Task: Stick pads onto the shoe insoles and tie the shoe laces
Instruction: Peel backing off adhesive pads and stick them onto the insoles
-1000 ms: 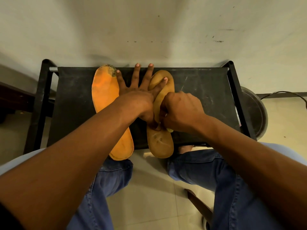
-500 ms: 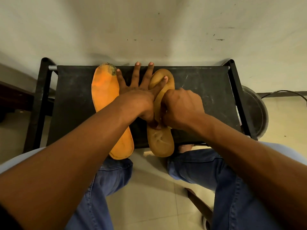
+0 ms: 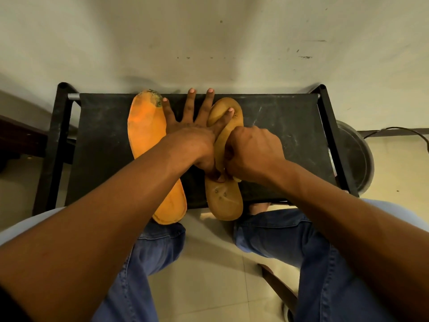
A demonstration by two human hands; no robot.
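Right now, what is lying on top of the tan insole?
The left hand presses on the tan insole; the right hand pinches something pale at its middle. What it is stays covered.

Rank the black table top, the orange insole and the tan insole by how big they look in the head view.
1. black table top
2. orange insole
3. tan insole, partly hidden by both hands, so the gap to the orange one is unsure.

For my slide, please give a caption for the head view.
Left hand steadies tan insole; right hand presses its middle.
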